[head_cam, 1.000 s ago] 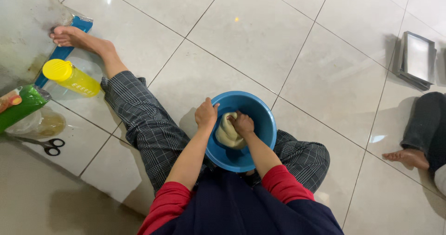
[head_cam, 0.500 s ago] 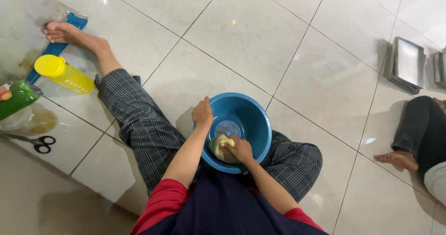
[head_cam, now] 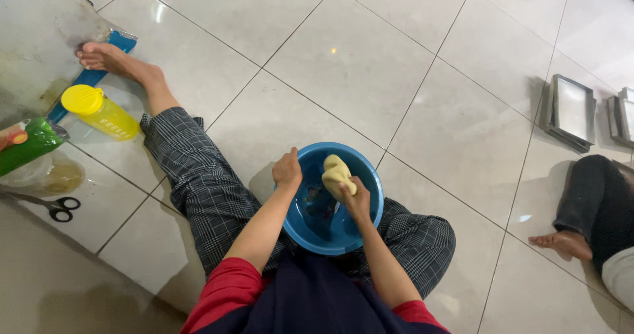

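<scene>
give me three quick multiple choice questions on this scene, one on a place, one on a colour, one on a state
1. Where is the bowl?
A. between the person's legs on the floor
B. on a table
C. beside the scissors

2. What colour is the bottle cap?
A. red
B. yellow
C. white

3. What is the right hand doing?
A. resting flat on the floor
B. holding scissors
C. holding dough above the bowl

Answers: 1 A, the bowl sits by the lap between the legs; 2 B, the cap is yellow like the bottle; 3 C, the fingers wrap the pale lump while the left hand grips the rim.
</scene>
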